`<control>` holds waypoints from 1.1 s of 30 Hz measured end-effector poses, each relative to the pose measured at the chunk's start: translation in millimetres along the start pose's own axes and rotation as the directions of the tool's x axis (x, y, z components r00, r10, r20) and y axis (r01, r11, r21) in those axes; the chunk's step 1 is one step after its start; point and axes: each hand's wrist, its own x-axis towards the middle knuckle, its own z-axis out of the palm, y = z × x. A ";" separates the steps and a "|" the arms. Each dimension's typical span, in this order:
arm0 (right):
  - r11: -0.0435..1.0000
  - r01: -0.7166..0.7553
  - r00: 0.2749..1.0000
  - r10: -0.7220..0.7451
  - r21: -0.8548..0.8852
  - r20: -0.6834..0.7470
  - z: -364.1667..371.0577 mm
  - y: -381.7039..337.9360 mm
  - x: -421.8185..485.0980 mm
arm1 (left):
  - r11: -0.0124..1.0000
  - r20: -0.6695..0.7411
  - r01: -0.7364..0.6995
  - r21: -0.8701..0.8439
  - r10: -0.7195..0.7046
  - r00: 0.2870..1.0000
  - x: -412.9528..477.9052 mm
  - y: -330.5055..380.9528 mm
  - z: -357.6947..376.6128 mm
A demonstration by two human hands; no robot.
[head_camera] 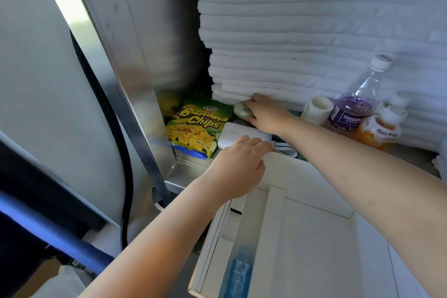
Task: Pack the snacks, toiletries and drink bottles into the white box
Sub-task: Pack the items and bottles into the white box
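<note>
1. We see the left hand [238, 167] reaching forward over the far flap of the white box [312, 237]. Its fingers are bent down over the near edge of a flat white pack [238, 133] and grip it.
2. The white pack lies on the metal shelf [179, 172] just behind the box. Its left end touches the bag of banana chips [196, 126].
3. The right hand [266, 113] stretches farther back, with its fingers curled round a small round pale-green item [240, 109]. That item sits at the foot of the stack of folded white towels [314, 31], just beyond the white pack.
4. The bag of banana chips lies face up in the shelf's left corner, close against the metal side wall.
5. To the right of the right forearm we find a white roll [316, 109]. Beside it is the purple drink bottle [350, 113] with its white cap on.
6. The orange drink bottle [377, 130] stands just in front of the purple one, touching it. Both are near the towels.
7. The white box sits nearest to us with its top open. A blue sachet [238, 271] lies inside, along its left side.
8. A black cable [108, 128] runs down the left, outside the shelf's metal wall.
9. We cannot tell what the pale-green item is, because the fingers cover most of it.
</note>
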 end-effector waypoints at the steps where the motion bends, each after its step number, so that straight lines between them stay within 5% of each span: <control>1: 1.000 0.001 1.000 -0.001 0.005 -0.009 1.5 0.1 0.2 | 1.000 -0.002 0.001 -0.009 -0.001 1.000 0.2 0.1 -0.1; 16: 0.990 0.009 0.993 0.008 0.141 -0.120 3.5 -2.0 -7.0 | 1.000 -0.016 0.017 -0.016 -0.018 1.000 -0.6 2.5 0.3; 24: 0.981 0.169 0.948 -0.135 0.096 -0.290 -27.0 -2.5 -18.4 | 1.000 -0.018 0.016 -0.024 -0.016 1.000 -1.3 2.5 -1.2; 33: 0.978 0.132 0.902 -0.050 0.164 -0.430 -80.4 7.6 -123.8 | 0.998 -0.022 0.023 -0.064 -0.024 0.999 1.3 -1.6 0.4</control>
